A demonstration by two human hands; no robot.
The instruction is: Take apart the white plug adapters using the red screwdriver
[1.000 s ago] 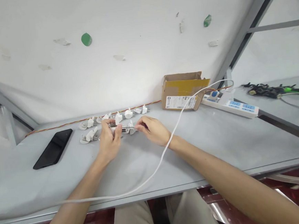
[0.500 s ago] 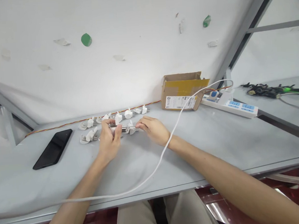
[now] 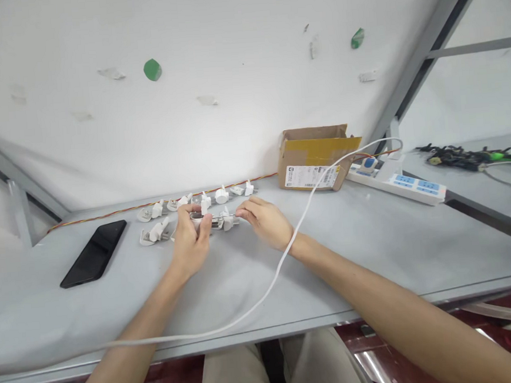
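Held between the thumb and fingers of my left hand (image 3: 189, 244) is a white plug (image 3: 198, 219), its metal pins pointing right. My right hand (image 3: 267, 223) pinches a thin metal rod (image 3: 230, 216) that reaches left to the held plug; the rod's far end is too small to make out. Just behind the rod lies another white plug (image 3: 228, 222). Several more white plugs (image 3: 153, 232) lie in rough rows around and behind my left hand, some of them partly covered by it.
A black phone (image 3: 94, 254) lies on the grey table (image 3: 228, 288) at left. An open cardboard box (image 3: 314, 154) stands at the back, beside a power strip (image 3: 418, 188). A white cable (image 3: 267, 291) loops across my right wrist. Dark cables (image 3: 456, 157) lie far right.
The whole view has shifted slightly, so everything sits a little to the right. Both hands keep their grips and almost the same pose over the plugs.
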